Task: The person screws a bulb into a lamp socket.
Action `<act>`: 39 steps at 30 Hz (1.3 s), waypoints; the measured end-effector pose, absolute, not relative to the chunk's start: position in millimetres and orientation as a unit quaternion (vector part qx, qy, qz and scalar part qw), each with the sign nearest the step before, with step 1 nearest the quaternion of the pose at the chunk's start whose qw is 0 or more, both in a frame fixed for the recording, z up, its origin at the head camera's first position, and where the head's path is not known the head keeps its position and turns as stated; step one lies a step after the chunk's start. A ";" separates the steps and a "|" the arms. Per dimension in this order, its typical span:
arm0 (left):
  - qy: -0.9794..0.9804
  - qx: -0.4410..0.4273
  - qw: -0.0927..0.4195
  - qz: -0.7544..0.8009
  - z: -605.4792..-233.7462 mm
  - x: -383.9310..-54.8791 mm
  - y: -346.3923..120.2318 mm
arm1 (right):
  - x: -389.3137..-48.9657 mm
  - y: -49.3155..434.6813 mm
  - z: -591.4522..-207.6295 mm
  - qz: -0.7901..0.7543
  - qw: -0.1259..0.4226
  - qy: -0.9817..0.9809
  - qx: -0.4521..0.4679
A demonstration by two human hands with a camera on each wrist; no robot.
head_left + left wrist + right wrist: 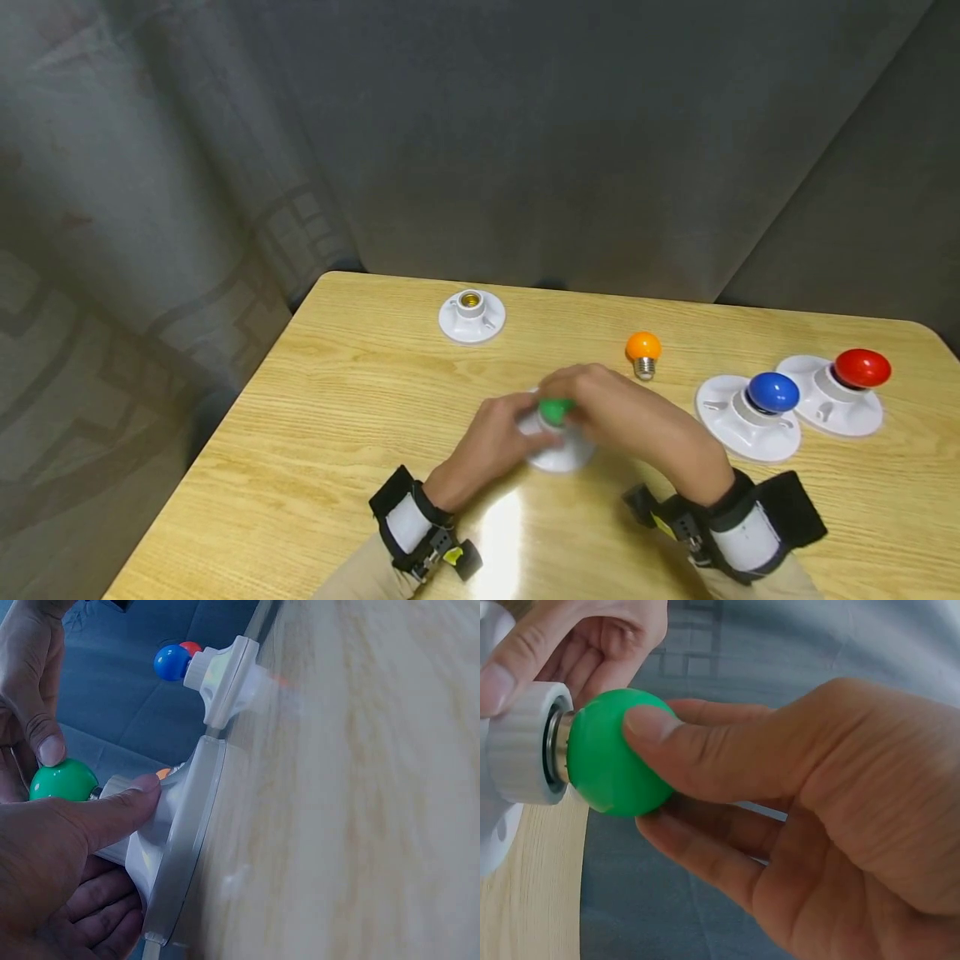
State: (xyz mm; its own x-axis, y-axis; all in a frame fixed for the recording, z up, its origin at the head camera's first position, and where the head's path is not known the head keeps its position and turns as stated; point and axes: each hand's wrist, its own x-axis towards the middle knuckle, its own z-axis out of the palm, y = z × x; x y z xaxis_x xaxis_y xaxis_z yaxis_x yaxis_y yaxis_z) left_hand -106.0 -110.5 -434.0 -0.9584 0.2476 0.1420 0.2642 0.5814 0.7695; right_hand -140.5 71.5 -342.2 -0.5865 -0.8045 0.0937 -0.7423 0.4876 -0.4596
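In the right wrist view my right hand (802, 795) pinches a green light bulb (607, 772) between thumb and fingers. The bulb's metal screw base sits partly inside the collar of a white lamp socket (529, 742), with some of the metal showing. My left hand (67, 855) grips that socket, its thumb along the collar and its fingers at the round base, as the left wrist view shows. From the head view, both hands meet over the middle of the table, and the right hand (600, 408) covers part of the green bulb (555, 411).
A bare white socket (470, 317) stands near the table's back edge. An orange bulb (643, 348) lies behind the right hand. To the right, two sockets carry a blue bulb (773, 392) and a red bulb (862, 367). A grey curtain (525, 150) hangs behind the table.
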 end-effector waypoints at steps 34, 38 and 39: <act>-0.891 -0.148 0.007 -0.429 -434.1 -106.2 -109.3 | -140.1 68.0 -343.4 -0.200 0.051 0.889 -0.408; -0.891 -0.148 0.006 -0.429 -434.8 -106.7 -109.3 | -140.2 67.7 -342.8 -0.196 0.052 0.893 -0.401; -0.891 -0.148 0.005 -0.429 -435.0 -106.9 -109.2 | -140.2 67.5 -342.7 -0.195 0.053 0.896 -0.396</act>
State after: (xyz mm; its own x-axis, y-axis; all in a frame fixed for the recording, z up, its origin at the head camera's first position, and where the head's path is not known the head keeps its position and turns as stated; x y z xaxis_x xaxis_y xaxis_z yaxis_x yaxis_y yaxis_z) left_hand -106.9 -109.2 -435.0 -0.9561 0.2593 0.1365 0.2683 0.5873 0.7636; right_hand -140.2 67.5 -342.7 -0.6803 -0.7305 0.0598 -0.6892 0.6098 -0.3913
